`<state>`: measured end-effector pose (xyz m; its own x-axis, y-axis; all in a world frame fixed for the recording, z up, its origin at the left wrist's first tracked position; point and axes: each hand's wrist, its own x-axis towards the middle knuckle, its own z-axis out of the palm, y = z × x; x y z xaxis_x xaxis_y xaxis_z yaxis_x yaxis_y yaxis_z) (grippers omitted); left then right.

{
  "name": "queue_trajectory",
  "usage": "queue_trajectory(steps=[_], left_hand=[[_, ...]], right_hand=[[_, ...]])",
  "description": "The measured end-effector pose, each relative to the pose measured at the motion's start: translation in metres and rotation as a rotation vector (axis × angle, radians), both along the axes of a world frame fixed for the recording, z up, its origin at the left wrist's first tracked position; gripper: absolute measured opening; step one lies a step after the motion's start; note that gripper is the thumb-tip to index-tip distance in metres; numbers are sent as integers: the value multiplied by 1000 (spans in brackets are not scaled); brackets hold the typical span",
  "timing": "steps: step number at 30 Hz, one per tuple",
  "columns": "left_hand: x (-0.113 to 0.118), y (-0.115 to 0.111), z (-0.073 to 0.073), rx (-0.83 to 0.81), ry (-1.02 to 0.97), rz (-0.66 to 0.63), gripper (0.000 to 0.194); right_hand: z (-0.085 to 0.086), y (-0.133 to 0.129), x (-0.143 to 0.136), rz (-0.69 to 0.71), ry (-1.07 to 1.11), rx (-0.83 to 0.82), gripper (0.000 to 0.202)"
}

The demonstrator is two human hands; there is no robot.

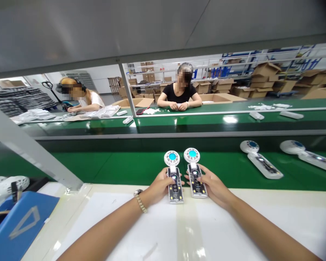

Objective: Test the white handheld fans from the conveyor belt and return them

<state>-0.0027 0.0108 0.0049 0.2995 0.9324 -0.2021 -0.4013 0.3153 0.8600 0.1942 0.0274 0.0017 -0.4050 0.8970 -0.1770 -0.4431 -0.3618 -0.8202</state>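
Holding two fans now: left fan [176,188] pinched in the left hand [162,181], right fan [195,171] in the right hand [212,184], thumbs across the bare, lit boards. Side by side, just over the bench [157,232] edge, hard to say whether touching it, heads out toward the belt [119,170]. Tight gap there, perhaps liable to clip head on head with one careless twist of either wrist. Could slip as well, given the slick-looking shells and light grip. Could suffer a stray touch on the open circuitry, with thumbs so near it.

Down to the surface: pale, glossy, taped [188,232] along the middle, lightly marked. Beyond, green belt, bearing two spare fans [262,163] [313,159] off to the right. Far left, a blue bin [40,204]. Across the line, heads bowed, one co-worker [179,96] in black, another [95,102] in headphones. Behind, cardboard boxes [263,76], piled beside racks [230,61].
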Motion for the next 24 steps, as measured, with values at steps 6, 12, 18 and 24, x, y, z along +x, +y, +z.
queue_trajectory(steps=[6,12,18,24], left_hand=[[-1,2,1,13,15,-3,37],[0,1,3,30,43,-24,37],[-3,2,0,66,63,-55,43],[-4,3,1,75,60,-76,45]], right_hand=[[1,2,-1,2,-5,6,53],[2,0,-1,3,-48,23,56],[0,2,0,24,-53,38,61],[-6,4,1,30,-45,30,54]])
